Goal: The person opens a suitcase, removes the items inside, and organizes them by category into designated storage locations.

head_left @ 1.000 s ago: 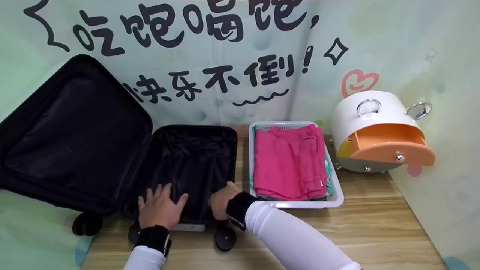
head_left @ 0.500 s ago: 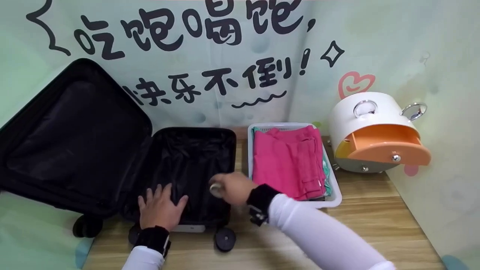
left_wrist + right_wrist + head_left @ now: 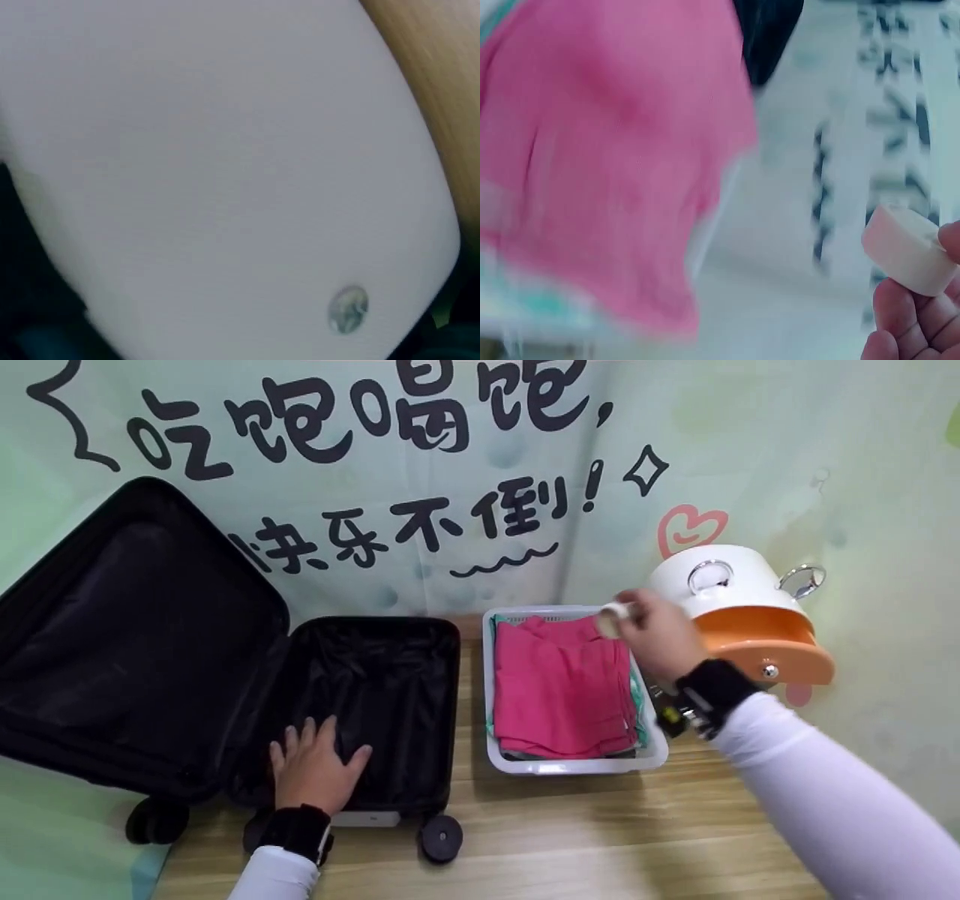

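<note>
My right hand [image 3: 654,631] is raised over the far right corner of the white basket [image 3: 577,766] and pinches a small white round puck-like object [image 3: 611,619], which shows large in the right wrist view [image 3: 906,248] between my fingertips [image 3: 915,321]. My left hand [image 3: 315,765] lies flat, fingers spread, on the black lining of the open suitcase [image 3: 375,690] near its front edge. The left wrist view shows only a blurred white surface [image 3: 225,172]. Folded pink clothes [image 3: 559,690] fill the basket.
The suitcase lid [image 3: 127,637] leans open against the printed backdrop at left. A white round box with an open orange drawer [image 3: 757,641] stands right of the basket. The wooden tabletop [image 3: 600,832] runs along the front, and the suitcase wheels [image 3: 440,838] stick out toward me.
My right hand lifted out of the suitcase with the small white object and swung right, across the basket toward the white and orange box. My left hand stayed flat on the lining.
</note>
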`<state>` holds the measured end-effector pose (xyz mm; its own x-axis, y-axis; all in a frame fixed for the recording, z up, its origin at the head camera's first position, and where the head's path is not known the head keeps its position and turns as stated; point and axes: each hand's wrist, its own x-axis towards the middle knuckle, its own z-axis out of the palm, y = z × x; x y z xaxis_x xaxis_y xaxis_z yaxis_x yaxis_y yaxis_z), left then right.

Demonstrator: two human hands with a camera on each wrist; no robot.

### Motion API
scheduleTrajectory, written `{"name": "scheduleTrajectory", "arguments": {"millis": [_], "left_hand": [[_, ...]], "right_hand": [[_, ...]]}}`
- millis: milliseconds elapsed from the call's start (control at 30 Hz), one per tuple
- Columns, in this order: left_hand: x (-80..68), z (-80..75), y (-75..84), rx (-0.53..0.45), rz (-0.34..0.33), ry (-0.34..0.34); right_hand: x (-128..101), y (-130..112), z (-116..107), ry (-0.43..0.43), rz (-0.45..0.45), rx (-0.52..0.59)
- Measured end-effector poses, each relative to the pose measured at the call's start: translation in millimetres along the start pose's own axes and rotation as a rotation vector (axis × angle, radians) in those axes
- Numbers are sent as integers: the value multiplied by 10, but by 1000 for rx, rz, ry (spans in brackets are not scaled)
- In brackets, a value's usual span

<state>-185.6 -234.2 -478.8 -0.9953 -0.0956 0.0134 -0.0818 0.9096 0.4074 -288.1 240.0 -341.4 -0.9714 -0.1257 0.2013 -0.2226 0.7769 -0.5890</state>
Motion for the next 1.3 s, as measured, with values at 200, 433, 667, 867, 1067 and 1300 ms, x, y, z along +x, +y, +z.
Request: {"name": "scheduleTrajectory", "arguments": {"millis": [200, 433, 667, 867, 1067, 1300], "left_hand": [[-16, -29, -41, -9, -16, -17], [-22, -20, -81, -18, -26, -25], [-27, 11, -62, -23, -17, -12], [-35, 18, -60, -26, -21, -13], [-25, 10, -50, -27, -23, -16], [-31, 25, -46, -20, -21, -10]], "right_hand": [[24, 531, -614, 40, 127, -117], [-2, 976, -906, 1, 176, -249], [-7, 1117, -965, -51, 151, -329], [-13, 1156, -947, -99, 192, -321], [-4, 1176, -954, -134, 249, -278], [45, 1224, -993, -197, 225, -327]]}}
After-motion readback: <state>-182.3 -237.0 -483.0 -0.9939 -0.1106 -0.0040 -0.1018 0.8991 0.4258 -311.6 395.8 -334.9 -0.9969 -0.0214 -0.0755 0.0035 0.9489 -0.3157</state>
